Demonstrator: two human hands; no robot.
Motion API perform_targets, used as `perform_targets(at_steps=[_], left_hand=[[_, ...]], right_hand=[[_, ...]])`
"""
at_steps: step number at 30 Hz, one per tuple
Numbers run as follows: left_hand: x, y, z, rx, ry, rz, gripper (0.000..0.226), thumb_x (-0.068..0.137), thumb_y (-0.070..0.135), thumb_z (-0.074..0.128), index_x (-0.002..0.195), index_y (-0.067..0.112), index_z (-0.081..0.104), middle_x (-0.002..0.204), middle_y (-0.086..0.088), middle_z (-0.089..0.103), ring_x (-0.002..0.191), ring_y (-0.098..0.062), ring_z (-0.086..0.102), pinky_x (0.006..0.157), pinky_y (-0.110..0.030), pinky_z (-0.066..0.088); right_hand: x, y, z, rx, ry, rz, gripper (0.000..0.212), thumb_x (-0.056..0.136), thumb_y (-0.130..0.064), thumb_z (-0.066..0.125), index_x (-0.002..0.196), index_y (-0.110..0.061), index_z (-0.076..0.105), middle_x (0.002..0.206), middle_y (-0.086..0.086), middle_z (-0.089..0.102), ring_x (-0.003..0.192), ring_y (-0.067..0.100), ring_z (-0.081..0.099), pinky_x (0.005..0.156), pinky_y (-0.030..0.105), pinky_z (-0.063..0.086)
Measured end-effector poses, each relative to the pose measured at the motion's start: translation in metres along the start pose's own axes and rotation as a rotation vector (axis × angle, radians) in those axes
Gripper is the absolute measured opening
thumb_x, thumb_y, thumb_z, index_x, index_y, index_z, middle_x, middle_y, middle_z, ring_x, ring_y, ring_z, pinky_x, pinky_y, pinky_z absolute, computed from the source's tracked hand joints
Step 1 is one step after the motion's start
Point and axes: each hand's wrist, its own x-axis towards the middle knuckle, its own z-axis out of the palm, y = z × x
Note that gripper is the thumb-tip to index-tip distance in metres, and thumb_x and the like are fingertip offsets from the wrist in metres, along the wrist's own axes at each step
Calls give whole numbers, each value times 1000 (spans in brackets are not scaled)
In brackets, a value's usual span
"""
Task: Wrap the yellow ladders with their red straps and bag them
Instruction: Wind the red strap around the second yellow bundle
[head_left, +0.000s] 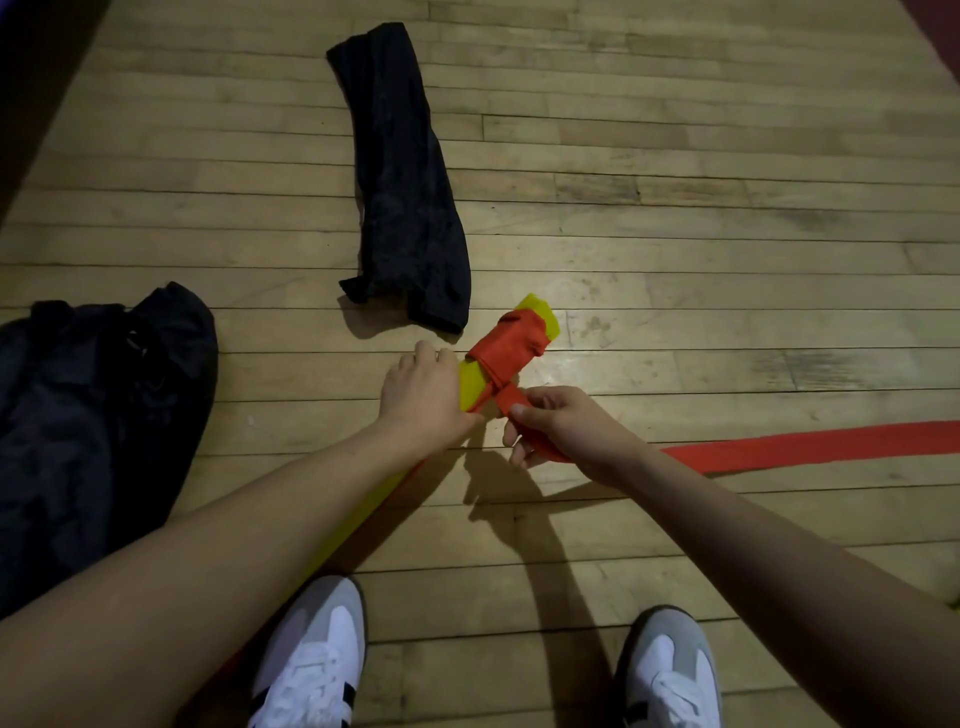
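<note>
- L hand (421, 392): fingers curled down over yellow ladder (475, 382) bundle, pressing it to wood floor (675, 234) near its middle.
- R hand (556, 423): thumb + fingers pinch red strap (511, 345) just beside the bundle; strap is wound round the bundle w/ its tail running off to floor's right edge.
- Small black bag (408, 182) lies flat just beyond the bundle.
- Bigger black bag (98, 415) at left edge.
- Sneakers (311, 660) at near edge.
</note>
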Motion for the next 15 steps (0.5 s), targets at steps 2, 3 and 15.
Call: perform_targets(at_steps=[2,3,15], left_hand=[[1,-5,2,-88,29,-21,69,78,50,72,126,13,39,122,-11,43,106,-28,52,84,-37,45],[2,-6,2,-179,9,-46,67,79,46,73,125,14,36,117,-11,48,98,-27,55,75,-35,47],[24,13,-10,-46,-132,73,64,89,34,55,135,14,15,125,-17,39,115,-35,45,91,-40,38]], right_hand=[[0,0,1,5,-18,0,18,101,-10,44,107,2,56,69,5,62,54,16,62,54,25,51],[0,-1,2,-9,-28,1,18,101,-11,44,106,2,57,68,5,62,55,17,62,55,26,51],[13,-12,-9,81,54,-32,16,102,-9,39,97,-3,53,73,9,61,53,20,60,51,28,48]])
